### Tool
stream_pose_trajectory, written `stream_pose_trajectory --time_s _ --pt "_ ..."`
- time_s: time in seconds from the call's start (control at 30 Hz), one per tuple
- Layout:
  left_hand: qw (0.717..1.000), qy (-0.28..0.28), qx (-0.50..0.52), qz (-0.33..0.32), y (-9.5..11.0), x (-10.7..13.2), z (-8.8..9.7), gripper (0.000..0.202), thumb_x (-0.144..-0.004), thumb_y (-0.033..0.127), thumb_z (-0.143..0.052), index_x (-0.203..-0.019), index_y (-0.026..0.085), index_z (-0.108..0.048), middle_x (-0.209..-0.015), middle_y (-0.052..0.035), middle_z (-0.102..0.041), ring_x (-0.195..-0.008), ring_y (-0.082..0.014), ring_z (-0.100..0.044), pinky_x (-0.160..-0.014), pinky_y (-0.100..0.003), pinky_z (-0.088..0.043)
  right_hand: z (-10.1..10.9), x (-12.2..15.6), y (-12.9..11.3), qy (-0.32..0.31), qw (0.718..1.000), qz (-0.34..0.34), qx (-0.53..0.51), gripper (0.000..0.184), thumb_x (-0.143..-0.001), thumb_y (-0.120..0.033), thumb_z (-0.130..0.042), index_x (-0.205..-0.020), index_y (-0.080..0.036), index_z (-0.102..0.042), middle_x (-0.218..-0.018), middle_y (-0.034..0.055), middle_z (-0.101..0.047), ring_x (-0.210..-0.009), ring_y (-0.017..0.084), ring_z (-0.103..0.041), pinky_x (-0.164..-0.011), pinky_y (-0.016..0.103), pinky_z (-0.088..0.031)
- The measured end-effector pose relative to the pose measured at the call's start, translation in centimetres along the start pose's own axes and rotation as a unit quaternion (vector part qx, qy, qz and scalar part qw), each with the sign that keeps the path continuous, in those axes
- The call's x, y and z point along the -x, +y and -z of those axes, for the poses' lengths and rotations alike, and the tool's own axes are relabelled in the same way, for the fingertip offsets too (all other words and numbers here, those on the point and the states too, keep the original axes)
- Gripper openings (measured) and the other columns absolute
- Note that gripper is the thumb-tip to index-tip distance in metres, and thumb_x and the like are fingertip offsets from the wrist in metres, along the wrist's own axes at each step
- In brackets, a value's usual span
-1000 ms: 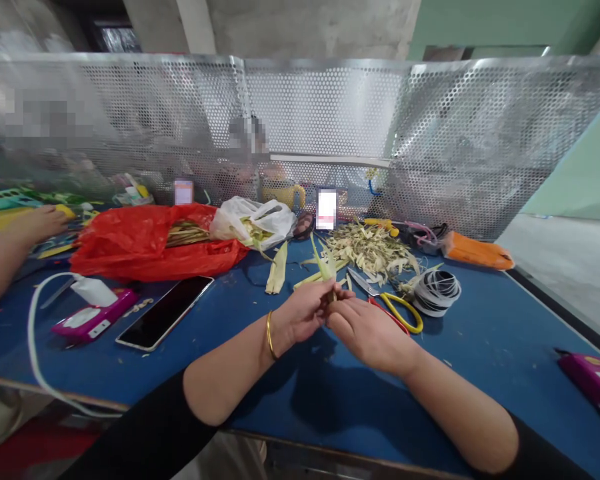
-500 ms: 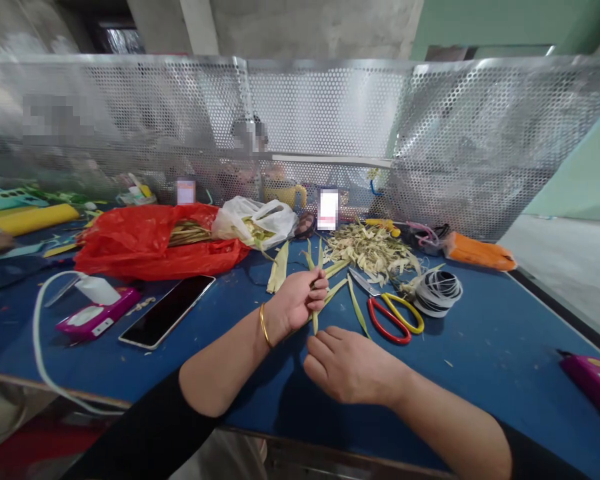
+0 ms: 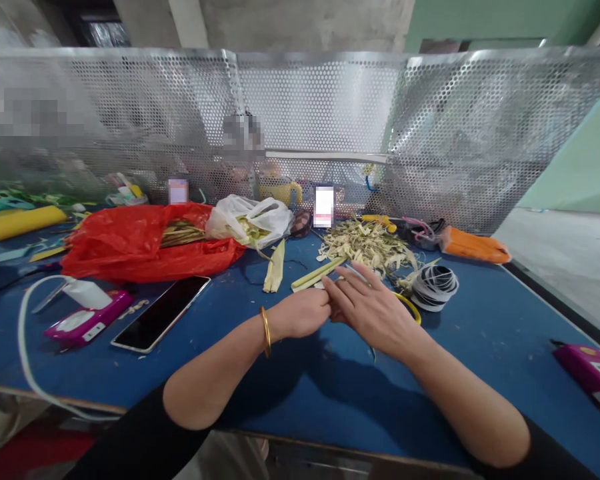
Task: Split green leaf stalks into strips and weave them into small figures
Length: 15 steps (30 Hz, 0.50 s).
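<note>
Reaching in from the lower left of the frame, gold bracelet [image 3: 266, 330] at the wrist, holds the left hand [image 3: 303, 313] curled near the centre, knuckles up. Lays the right hand [image 3: 367, 303] over its fingertips from the lower right, back upward, fingers long and slightly parted; so, both together and touching. Cannot tell of either hand clamped on a leaf or merely pressed to the other, with the meeting point hidden. Half a second ago, held the two apart, left palm turned up with leaf strips fanning out and right hand lower; now shows only a thin green strip [image 3: 373, 353] below the right hand. Also covers most of the scissors [image 3: 411, 307], in full sight then, down to a yellow loop and a bit of blade. Just beyond the fingers, on the blue table [image 3: 510, 340], a pale green stalk [image 3: 314, 275], with a flat leaf [image 3: 275, 268] to its left and a heap of shredded leaves [image 3: 369, 241] behind. Toward the right, a wire spool [image 3: 435, 288] and an orange packet [image 3: 473, 247]. Toward the left, a phone [image 3: 163, 313], a purple power strip [image 3: 87, 323], a red bag [image 3: 115, 243] and a white bag [image 3: 250, 220]. Across the upper frame, behind everything, a perforated metal screen [image 3: 315, 107].
</note>
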<state>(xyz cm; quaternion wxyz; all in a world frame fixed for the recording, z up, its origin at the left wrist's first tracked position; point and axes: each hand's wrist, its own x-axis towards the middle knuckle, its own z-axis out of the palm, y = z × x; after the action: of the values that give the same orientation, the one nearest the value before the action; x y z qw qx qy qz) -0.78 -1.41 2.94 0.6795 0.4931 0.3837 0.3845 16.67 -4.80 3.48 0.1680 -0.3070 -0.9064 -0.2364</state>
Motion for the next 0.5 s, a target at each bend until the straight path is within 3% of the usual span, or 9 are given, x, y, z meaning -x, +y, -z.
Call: stream_pose_trajectory --time_s 0.07,0.13,0.17,0.23,0.33,0.5 --pt "0.986 -0.058 -0.152 -0.021 0.3 0.1 0.1 0.021 -0.069 0.01 -0.062 -0.052 0.021 -0.055 -0.051 0.0003 -0.05 -0.055 -0.0148 -0.04 -0.053 -0.024 -0.032 -0.4 0.1 0.4 -0.048 0.999 0.0 0.002 0.03 -0.094 -0.011 -0.037 -0.117 -0.007 -0.055 -0.087 0.0114 -0.066 -0.085 0.025 -0.059 -0.091 0.046 -0.039" --pt "0.943 -0.124 -0.304 -0.047 0.9 0.1 0.3 0.022 -0.072 0.017 -0.062 -0.052 0.021 -0.053 -0.052 0.0019 -0.048 -0.054 -0.0133 -0.038 -0.051 -0.022 -0.03 -0.4 0.2 0.5 -0.092 0.996 -0.002 0.005 0.022 -0.093 -0.011 -0.038 -0.099 -0.01 -0.06 -0.073 0.0065 -0.062 -0.065 0.02 -0.054 -0.075 0.038 -0.04" --pt "0.923 -0.15 -0.349 -0.053 1.3 0.1 0.4 0.021 -0.075 0.022 -0.061 -0.055 0.021 -0.054 -0.055 0.0023 -0.049 -0.055 -0.013 -0.039 -0.051 -0.022 -0.03 -0.2 0.2 0.6 -0.108 0.994 -0.004 0.004 0.021 -0.093 -0.011 -0.039 -0.092 -0.012 -0.059 -0.071 0.0055 -0.06 -0.061 0.018 -0.052 -0.07 0.035 -0.038" --pt "0.912 -0.183 -0.364 -0.045 1.8 0.1 0.6 0.018 -0.08 0.03 -0.057 -0.065 0.02 -0.057 -0.062 0.0023 -0.052 -0.059 -0.0127 -0.043 -0.054 -0.021 -0.032 0.1 0.3 0.8 -0.127 0.992 -0.01 -0.009 0.02 -0.093 -0.01 -0.041 -0.084 -0.015 -0.059 -0.07 0.0044 -0.06 -0.06 0.017 -0.051 -0.065 0.032 -0.033" --pt "0.908 -0.188 -0.369 -0.064 2.2 0.0 0.6 0.024 -0.085 0.037 -0.051 -0.074 0.018 -0.06 -0.067 0.0014 -0.054 -0.064 -0.0128 -0.047 -0.061 -0.021 -0.035 0.4 0.4 1.2 -0.148 0.987 -0.042 -0.051 0.02 -0.094 -0.012 -0.043 -0.084 -0.016 -0.059 -0.072 0.0032 -0.063 -0.061 0.016 -0.053 -0.062 0.03 -0.029" --pt "0.888 -0.137 -0.418 -0.134 1.9 -0.2 0.3 0.031 -0.088 0.035 -0.046 -0.068 0.018 -0.062 -0.062 0.0006 -0.054 -0.061 -0.0139 -0.048 -0.06 -0.022 -0.034 0.5 0.9 2.7 -0.169 0.973 -0.123 -0.095 0.026 -0.097 -0.029 -0.045 -0.078 -0.017 -0.059 -0.067 0.0021 -0.063 -0.06 0.015 -0.055 -0.06 0.027 -0.03"
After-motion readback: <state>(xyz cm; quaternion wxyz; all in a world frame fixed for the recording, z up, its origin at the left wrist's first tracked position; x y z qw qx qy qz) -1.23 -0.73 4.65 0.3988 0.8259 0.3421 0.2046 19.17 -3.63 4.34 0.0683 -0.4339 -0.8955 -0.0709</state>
